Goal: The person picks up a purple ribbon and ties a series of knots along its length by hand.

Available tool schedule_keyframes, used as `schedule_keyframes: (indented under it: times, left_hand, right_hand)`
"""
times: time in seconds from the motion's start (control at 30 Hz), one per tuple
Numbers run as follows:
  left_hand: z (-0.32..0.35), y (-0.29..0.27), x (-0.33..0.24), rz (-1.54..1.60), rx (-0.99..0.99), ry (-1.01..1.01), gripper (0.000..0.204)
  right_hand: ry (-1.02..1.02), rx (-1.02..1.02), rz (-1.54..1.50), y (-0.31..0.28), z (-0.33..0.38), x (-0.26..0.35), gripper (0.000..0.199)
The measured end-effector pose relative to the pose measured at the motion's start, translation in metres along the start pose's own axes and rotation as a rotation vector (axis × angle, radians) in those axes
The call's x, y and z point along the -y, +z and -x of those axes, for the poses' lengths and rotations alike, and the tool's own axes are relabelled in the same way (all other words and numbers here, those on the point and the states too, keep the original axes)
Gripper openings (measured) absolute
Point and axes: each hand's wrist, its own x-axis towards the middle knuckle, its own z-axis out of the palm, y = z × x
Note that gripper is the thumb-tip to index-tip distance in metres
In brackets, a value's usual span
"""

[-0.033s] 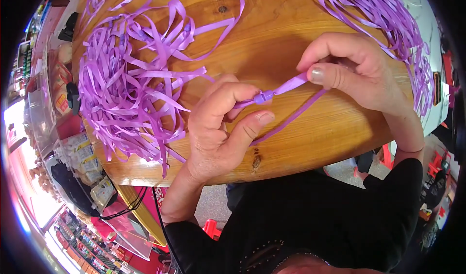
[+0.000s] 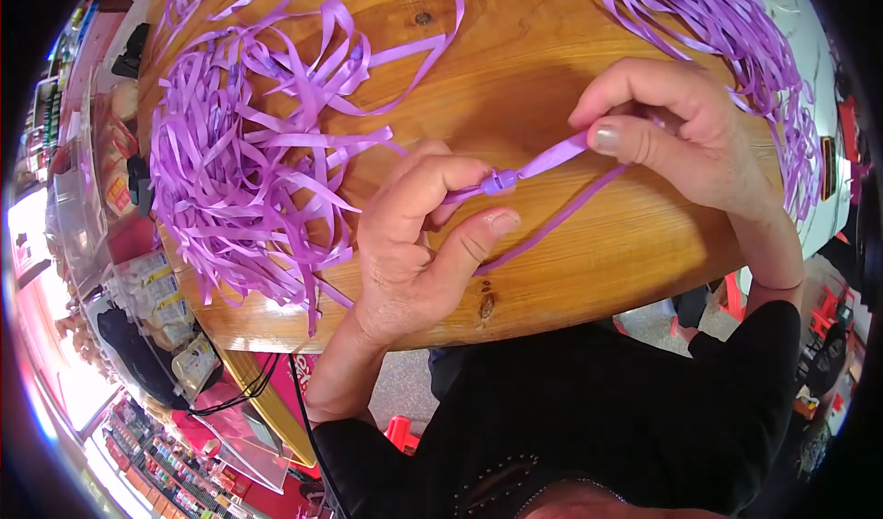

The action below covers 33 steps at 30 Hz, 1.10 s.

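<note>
Well, from my distant seat I see the right hand (image 2: 667,137) pinching one purple ribbon (image 2: 555,157) between thumb and forefinger, while the left hand (image 2: 409,243) curls its fingers about the same strip, its thumb tip standing clear. A small purple clip (image 2: 499,183) sits on the ribbon between the two hands, just beside the left forefinger; exactly which left fingers do the clamping is hidden from me, so I'd judge that side the less certain hold. If it is as light as it looks, a harder pull from the right could slide the satin through, or drag the clip off its place. The strip looks narrowed where it leaves the clip, so I'd worry about a twist or crease jamming there. Below, a slack purple length (image 2: 556,220) runs across the gap and could catch under the left thumb. Further out on the wooden table (image 2: 543,59), the tangled heap (image 2: 230,165) trails ends close to the left wrist, and a sideways sweep might snag them. Past the right hand, the bundle (image 2: 727,27) lies near enough that a wide tug could disturb it.
</note>
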Motion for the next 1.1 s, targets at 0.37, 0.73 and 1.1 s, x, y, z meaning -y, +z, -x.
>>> schedule_keyframes:
  times: [0.37, 0.73, 1.1]
  left_hand:
    - [0.0, 0.004, -0.011, -0.102, -0.028, -0.182, 0.021]
    - [0.007, -0.008, -0.004, 0.275, -0.37, -0.225, 0.01]
    - [-0.037, -0.011, -0.013, 1.103, -0.321, -0.192, 0.017]
  right_hand:
    - [-0.09, -0.364, 0.047, -0.037, 0.028, -0.007, 0.015]
    - [-0.168, -0.321, -0.872, -0.067, 0.043, -0.032, 0.02]
    - [-0.202, -0.479, -0.798, -0.087, 0.081, -0.035, 0.021]
